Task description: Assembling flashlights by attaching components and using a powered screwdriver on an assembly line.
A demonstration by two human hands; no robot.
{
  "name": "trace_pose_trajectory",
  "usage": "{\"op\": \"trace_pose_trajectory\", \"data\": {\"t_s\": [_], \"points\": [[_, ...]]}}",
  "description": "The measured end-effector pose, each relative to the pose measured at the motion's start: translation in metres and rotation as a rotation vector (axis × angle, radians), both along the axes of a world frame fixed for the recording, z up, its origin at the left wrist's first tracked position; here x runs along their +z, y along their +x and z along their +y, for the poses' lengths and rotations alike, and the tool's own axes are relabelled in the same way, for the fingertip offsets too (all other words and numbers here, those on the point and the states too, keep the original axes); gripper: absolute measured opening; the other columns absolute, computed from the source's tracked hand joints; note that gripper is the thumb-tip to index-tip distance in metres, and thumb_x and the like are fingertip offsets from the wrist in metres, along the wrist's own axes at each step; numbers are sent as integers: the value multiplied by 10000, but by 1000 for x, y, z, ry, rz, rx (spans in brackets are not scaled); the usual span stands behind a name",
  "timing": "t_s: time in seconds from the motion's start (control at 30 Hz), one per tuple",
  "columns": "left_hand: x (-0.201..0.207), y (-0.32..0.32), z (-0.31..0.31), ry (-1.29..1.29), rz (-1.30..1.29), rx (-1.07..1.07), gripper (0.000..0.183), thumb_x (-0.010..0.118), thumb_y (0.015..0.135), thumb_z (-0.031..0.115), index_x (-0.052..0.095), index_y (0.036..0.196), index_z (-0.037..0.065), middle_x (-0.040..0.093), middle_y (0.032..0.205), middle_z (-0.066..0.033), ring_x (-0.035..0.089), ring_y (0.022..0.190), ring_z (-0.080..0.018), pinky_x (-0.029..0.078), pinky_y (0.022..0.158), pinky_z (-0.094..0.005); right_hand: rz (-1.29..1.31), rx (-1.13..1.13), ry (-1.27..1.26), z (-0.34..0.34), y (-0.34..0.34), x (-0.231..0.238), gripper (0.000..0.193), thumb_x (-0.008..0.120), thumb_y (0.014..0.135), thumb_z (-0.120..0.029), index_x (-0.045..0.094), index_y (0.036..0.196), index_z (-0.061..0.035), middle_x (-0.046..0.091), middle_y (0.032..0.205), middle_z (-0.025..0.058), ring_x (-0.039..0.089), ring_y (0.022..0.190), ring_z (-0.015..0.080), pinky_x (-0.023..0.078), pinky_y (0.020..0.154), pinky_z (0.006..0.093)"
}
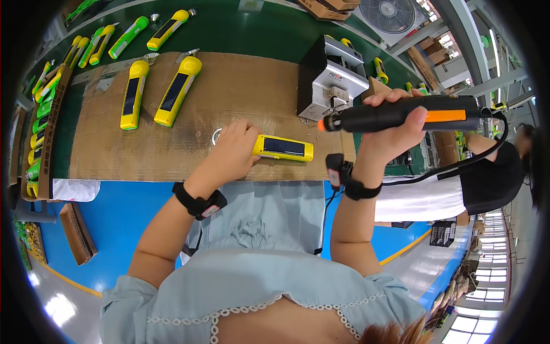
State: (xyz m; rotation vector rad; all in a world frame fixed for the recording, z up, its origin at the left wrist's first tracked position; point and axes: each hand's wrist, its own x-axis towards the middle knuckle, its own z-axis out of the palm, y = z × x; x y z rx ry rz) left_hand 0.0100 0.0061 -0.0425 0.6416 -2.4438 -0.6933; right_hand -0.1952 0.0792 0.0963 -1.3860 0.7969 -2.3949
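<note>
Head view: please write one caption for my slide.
Left hand holds a yellow device on cardboard; right hand grips a black tool.

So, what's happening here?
A person's left hand holds one end of a yellow device with a dark panel, lying on a cardboard sheet. The right hand grips a black corded tool with an orange stripe, its tip apart from the device. Two similar devices lie farther back on the cardboard, to the left, and a black-and-silver machine stands to the right.
</note>
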Motion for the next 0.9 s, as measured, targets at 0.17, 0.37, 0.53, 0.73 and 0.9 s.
{"op": "trace_pose_trajectory", "data": {"t_s": [0.17,0.37,0.53,0.73,0.9], "points": [[1,6,-3,31,-8,-33,507,704,674,36,509,1142,27,476,1133,-185,471,1058,-379,386,904,-429,116,-521,-1,-27,-53,-3,409,640,861,-174,366,1109,1,585,710,121,578,550,188,505,569,308],[2,9,-4,52,-61,-74,536,603,657,-58,488,1175,20,465,1145,-200,460,1073,-394,387,905,-425,64,-490,86,-43,-72,-19,315,623,867,-140,403,1048,-6,582,698,107,579,543,173,493,537,288],[8,8,6,23,-104,-11,543,515,635,-86,501,1166,30,467,1116,-183,435,1077,-376,345,920,-433,158,-399,235,-43,-77,-17,302,618,868,-116,397,1051,-20,567,683,111,578,545,179,473,526,284],[0,5,18,-145,-32,129,534,523,629,-80,523,1148,42,463,1092,-184,431,1065,-361,321,933,-452,24,-53,224,-25,-56,-25,276,583,881,-176,427,1026,-1,548,677,150,564,536,248,495,510,335],[-2,3,19,-155,-17,169,522,528,633,-77,525,1142,39,467,1082,-181,438,1053,-355,318,935,-456,-21,66,221,-12,-7,-36,451,632,837,-331,405,1078,-26,533,710,126,574,589,241,511,578,372]]}}
